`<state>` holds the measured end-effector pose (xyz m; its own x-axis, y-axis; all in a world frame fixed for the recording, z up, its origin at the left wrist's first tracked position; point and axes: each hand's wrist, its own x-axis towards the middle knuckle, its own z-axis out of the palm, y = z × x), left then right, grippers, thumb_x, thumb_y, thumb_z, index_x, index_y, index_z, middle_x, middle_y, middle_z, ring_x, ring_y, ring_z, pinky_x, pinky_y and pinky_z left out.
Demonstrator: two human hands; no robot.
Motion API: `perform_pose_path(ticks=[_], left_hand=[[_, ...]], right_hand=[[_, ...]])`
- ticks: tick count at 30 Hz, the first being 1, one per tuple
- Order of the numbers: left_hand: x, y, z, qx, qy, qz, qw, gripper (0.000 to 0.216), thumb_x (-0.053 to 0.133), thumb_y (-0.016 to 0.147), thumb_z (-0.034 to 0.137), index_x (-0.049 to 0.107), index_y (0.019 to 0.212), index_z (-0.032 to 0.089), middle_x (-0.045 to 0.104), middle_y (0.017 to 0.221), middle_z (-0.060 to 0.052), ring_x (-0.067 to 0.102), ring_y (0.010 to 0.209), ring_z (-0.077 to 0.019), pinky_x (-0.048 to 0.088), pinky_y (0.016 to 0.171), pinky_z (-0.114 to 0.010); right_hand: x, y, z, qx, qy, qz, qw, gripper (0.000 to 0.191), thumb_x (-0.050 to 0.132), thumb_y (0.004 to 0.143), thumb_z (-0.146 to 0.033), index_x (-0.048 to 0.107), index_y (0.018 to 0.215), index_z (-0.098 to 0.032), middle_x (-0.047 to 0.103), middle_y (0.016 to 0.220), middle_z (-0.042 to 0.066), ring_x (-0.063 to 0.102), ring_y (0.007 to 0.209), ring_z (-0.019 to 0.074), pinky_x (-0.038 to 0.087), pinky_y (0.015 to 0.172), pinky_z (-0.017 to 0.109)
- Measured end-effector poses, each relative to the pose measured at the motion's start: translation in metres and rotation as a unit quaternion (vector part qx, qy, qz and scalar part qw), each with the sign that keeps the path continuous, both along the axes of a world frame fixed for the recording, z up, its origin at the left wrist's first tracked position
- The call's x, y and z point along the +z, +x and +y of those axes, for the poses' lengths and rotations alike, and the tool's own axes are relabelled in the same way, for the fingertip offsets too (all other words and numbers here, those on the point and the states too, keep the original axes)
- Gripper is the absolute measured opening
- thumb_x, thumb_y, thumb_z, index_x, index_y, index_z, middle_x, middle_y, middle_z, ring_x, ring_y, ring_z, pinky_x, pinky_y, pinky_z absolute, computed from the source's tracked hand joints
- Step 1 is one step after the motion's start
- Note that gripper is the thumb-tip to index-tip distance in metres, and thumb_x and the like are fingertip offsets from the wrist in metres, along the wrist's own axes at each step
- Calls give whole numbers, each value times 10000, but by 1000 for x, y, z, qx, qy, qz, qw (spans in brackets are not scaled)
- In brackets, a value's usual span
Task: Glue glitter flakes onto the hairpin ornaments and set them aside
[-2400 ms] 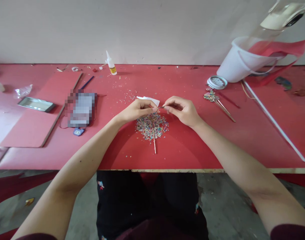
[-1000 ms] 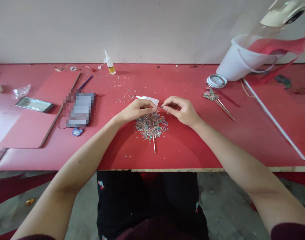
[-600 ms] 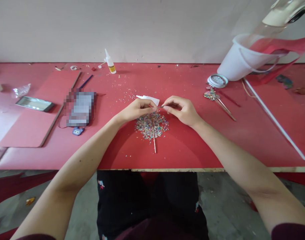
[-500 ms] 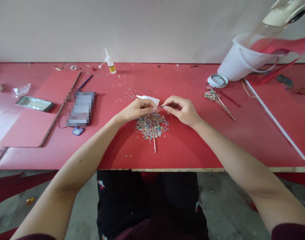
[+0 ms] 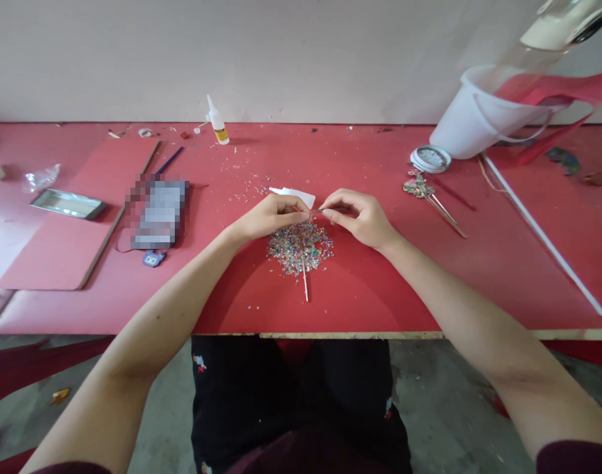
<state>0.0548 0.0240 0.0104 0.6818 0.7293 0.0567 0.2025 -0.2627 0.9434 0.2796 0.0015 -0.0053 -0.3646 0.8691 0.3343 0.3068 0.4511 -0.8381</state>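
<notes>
At the centre of the frame, my left fingers (image 5: 297, 218) and right fingers (image 5: 336, 216) pinch narrowly a thin dark piece (image 5: 316, 211), at the upper edge of the glittering chips (image 5: 287, 249) on the worktop (image 5: 364, 296). The decorated pin (image 5: 419, 187) at right looks already finished, but this piece, I judge, is not yet; how much is left, I cannot tell.

soft light, pale glare on the red tabletop (image 5: 58, 316) at left, faint shadows, stretched edges
</notes>
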Motion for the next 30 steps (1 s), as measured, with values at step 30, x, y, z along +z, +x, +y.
perform_pose_path(ticks=[30], left_hand=[[-3, 0, 2, -3, 11, 1, 1000, 174, 597, 864, 288, 639, 828, 123, 502, 622, 30, 356, 530, -51, 266, 493, -202]], right_hand=[[-2, 1, 1, 3, -12, 4, 1000, 136, 652, 841, -360, 659, 845, -224, 638, 861, 22, 593, 756, 164, 489, 693, 330]])
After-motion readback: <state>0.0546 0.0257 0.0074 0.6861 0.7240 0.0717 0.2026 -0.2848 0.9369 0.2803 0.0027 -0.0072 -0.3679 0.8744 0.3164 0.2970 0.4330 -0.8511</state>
